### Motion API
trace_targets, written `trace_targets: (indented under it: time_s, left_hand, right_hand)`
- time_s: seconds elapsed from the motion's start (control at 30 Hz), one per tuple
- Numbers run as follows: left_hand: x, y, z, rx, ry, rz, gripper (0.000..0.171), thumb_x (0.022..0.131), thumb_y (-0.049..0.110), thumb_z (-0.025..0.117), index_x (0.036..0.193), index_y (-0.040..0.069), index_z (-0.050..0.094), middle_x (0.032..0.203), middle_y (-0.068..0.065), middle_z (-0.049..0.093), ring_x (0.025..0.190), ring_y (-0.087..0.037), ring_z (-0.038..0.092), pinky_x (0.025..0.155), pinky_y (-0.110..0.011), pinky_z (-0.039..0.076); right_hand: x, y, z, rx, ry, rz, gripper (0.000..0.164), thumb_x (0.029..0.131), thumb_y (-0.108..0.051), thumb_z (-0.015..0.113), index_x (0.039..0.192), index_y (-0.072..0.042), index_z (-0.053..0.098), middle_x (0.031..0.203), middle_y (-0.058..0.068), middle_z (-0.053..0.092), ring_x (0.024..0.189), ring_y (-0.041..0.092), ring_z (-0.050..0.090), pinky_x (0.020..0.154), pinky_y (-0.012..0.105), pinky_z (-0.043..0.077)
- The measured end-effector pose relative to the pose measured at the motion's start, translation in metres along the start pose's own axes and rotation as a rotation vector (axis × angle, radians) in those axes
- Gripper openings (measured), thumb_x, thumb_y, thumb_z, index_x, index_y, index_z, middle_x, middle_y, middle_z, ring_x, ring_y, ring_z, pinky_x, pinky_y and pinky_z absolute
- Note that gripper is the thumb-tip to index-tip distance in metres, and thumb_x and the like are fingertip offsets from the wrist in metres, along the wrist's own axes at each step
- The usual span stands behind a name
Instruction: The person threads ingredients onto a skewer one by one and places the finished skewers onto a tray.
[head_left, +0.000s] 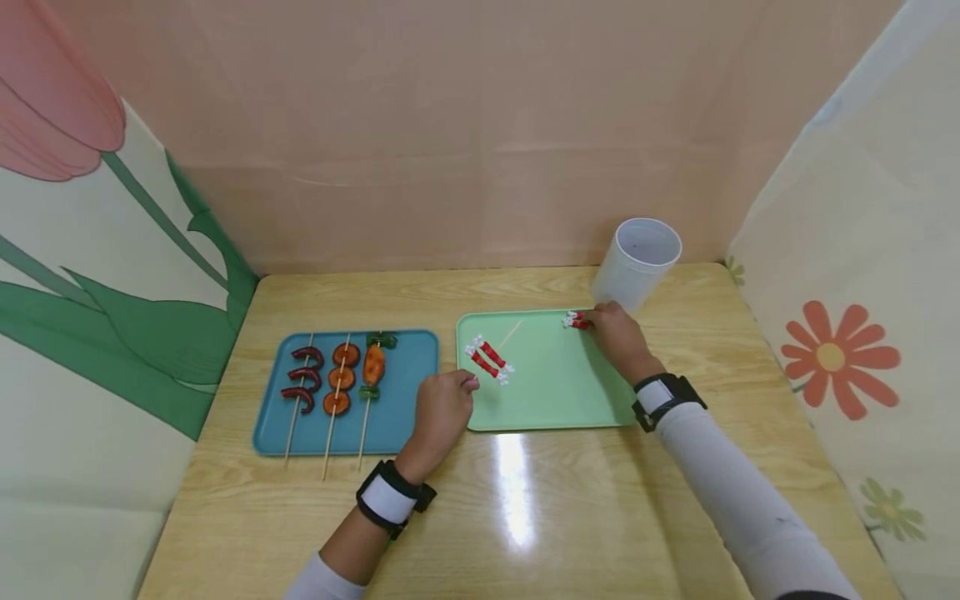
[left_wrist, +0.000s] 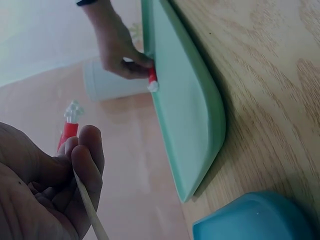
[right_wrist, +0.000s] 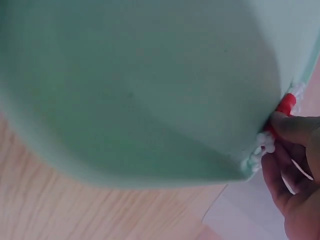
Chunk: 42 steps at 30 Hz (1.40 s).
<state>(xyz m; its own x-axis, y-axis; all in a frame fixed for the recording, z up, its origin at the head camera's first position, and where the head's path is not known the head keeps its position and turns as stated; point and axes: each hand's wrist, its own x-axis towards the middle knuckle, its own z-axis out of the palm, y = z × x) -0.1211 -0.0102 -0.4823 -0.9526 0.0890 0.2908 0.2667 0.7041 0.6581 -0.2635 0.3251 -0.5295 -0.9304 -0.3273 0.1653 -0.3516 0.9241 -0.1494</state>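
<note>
My left hand [head_left: 442, 408] pinches a thin wooden skewer [left_wrist: 92, 212] between thumb and fingertips. Threaded on that skewer are two red toy food pieces [head_left: 487, 358] with frilly white ends, raised over the left part of the green tray [head_left: 555, 392]; the bare tip points up and right. At the tray's far right corner, my right hand [head_left: 621, 337] holds another red piece with white ends [right_wrist: 286, 104] between thumb and fingers. The head view suggests two red pieces there, partly covered by the fingers.
To the left lies a blue tray [head_left: 408, 408] bearing three loaded skewers: curved dark-red sausages [head_left: 303, 377], round orange-brown slices [head_left: 341, 379], and an orange piece [head_left: 373, 365] between green ones. A white cup [head_left: 637, 262] stands behind the right hand. Fabric walls enclose the wooden table [head_left: 585, 517].
</note>
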Motion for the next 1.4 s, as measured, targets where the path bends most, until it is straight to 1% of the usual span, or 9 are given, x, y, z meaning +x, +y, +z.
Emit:
trace_targets:
  time_s: [0.23, 0.4, 0.5, 0.6, 0.73, 0.87, 1.03, 1.17, 1.4]
  left_hand:
    - [0.000, 0.001, 0.001, -0.008, -0.006, -0.007, 0.010, 0.092, 0.003, 0.072, 0.090, 0.003, 0.082, 0.085, -0.007, 0.080, 0.079, -0.024, 0.077, 0.067, -0.039, 0.061]
    - [0.001, 0.001, 0.001, -0.030, -0.020, -0.014, 0.011, 0.092, 0.002, 0.071, 0.092, 0.002, 0.082, 0.087, -0.007, 0.080, 0.080, -0.023, 0.078, 0.066, -0.036, 0.061]
    - [0.001, 0.001, 0.002, -0.030, -0.025, -0.006, 0.012, 0.093, 0.001, 0.070, 0.092, 0.002, 0.082, 0.087, -0.007, 0.080, 0.080, -0.023, 0.078, 0.066, -0.036, 0.061]
    - [0.001, 0.001, 0.003, -0.027, -0.023, 0.005, 0.011, 0.092, 0.002, 0.071, 0.092, 0.004, 0.082, 0.087, -0.007, 0.080, 0.080, -0.022, 0.078, 0.067, -0.036, 0.061]
    - [0.001, 0.003, 0.004, -0.029, -0.017, 0.025, 0.011, 0.091, 0.002, 0.072, 0.090, 0.006, 0.083, 0.086, -0.006, 0.080, 0.079, -0.023, 0.078, 0.068, -0.037, 0.061]
    - [0.002, 0.006, 0.005, -0.023, -0.027, 0.033, 0.011, 0.091, 0.002, 0.072, 0.090, 0.006, 0.082, 0.086, -0.006, 0.080, 0.079, -0.022, 0.078, 0.066, -0.036, 0.061]
    - [0.003, 0.009, 0.008, -0.019, -0.045, 0.025, 0.011, 0.092, 0.003, 0.072, 0.092, 0.005, 0.082, 0.087, -0.006, 0.080, 0.079, -0.023, 0.077, 0.066, -0.036, 0.061]
    - [0.004, 0.010, 0.008, -0.025, -0.049, 0.018, 0.011, 0.092, 0.003, 0.072, 0.092, 0.005, 0.082, 0.087, -0.007, 0.080, 0.080, -0.023, 0.078, 0.067, -0.037, 0.062]
    - [0.004, 0.011, 0.008, -0.025, -0.046, 0.013, 0.011, 0.093, 0.005, 0.072, 0.092, 0.006, 0.082, 0.087, -0.006, 0.080, 0.080, -0.023, 0.077, 0.067, -0.037, 0.062]
  right_hand:
    - [0.000, -0.002, -0.001, -0.005, -0.025, -0.014, 0.014, 0.092, 0.006, 0.067, 0.103, 0.001, 0.074, 0.089, 0.017, 0.064, 0.085, 0.035, 0.063, 0.074, 0.050, 0.055]
    - [0.000, -0.007, -0.004, 0.060, 0.018, -0.028, 0.015, 0.092, 0.005, 0.068, 0.106, 0.003, 0.073, 0.092, 0.019, 0.065, 0.085, 0.036, 0.066, 0.075, 0.050, 0.056]
    - [0.000, -0.013, -0.009, 0.150, 0.033, -0.012, 0.016, 0.092, 0.005, 0.070, 0.108, 0.004, 0.073, 0.096, 0.021, 0.067, 0.088, 0.035, 0.067, 0.078, 0.050, 0.057]
    - [-0.001, -0.024, -0.020, 0.286, 0.013, 0.046, 0.019, 0.093, 0.002, 0.070, 0.112, 0.004, 0.071, 0.103, 0.022, 0.070, 0.094, 0.035, 0.068, 0.083, 0.050, 0.057]
    - [-0.001, -0.046, -0.038, 0.439, -0.016, 0.127, 0.023, 0.097, -0.005, 0.069, 0.118, 0.002, 0.069, 0.111, 0.021, 0.071, 0.101, 0.035, 0.069, 0.088, 0.052, 0.058]
    - [-0.001, -0.069, -0.056, 0.530, -0.016, 0.159, 0.024, 0.098, -0.011, 0.069, 0.120, -0.003, 0.069, 0.113, 0.018, 0.073, 0.101, 0.032, 0.070, 0.087, 0.049, 0.058]
    - [-0.005, -0.095, -0.077, 0.570, 0.004, 0.143, 0.025, 0.098, -0.019, 0.070, 0.120, -0.007, 0.070, 0.110, 0.013, 0.075, 0.096, 0.027, 0.070, 0.085, 0.044, 0.058]
    - [-0.009, -0.113, -0.089, 0.596, 0.003, 0.114, 0.025, 0.098, -0.018, 0.071, 0.119, -0.006, 0.071, 0.109, 0.013, 0.075, 0.097, 0.027, 0.071, 0.086, 0.046, 0.059]
    - [-0.011, -0.125, -0.095, 0.593, 0.010, 0.089, 0.022, 0.095, -0.011, 0.073, 0.116, -0.006, 0.071, 0.105, 0.012, 0.076, 0.096, 0.026, 0.071, 0.083, 0.046, 0.060]
